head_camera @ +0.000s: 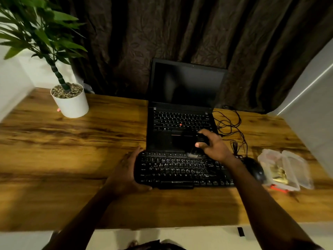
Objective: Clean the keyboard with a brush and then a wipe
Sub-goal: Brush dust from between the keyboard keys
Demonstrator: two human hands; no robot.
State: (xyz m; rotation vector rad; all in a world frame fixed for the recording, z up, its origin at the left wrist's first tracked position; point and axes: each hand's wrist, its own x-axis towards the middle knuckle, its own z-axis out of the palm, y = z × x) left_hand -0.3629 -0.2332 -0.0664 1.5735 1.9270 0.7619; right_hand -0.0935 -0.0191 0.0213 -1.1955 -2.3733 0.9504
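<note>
Leftmost, a potted plant (67,98) in a white pot topped with pebbles stands near the back of the wooden counter (72,141), its green leaves spreading up into the corner. A dark patterned curtain (180,33) hangs behind the counter.

Moving right, the left hand (128,173) clasps the left end of the black keyboard (180,172), fingers curled over the far edge and thumb along the near edge. The keyboard lies flat on the counter, directly in front of an open black laptop (182,112) whose screen is dark; the keyboard's far edge sits right against the laptop's front edge.

Over the far right part of the keyboard, the right hand (213,146) is closed around a dark handle, seemingly the brush (200,141), with pale bristles blurred at the keyboard's top row. The handle blends into the dark laptop palm rest behind it, so its outline is hard to make out.

Beyond the hand, a tangle of black cable (232,127) lies on the counter beside the laptop. A black mouse (255,170) sits just off the keyboard's right end, and next to it rests a clear plastic box (286,168), lid open, with something yellowish inside and an orange edge showing below it.
</note>
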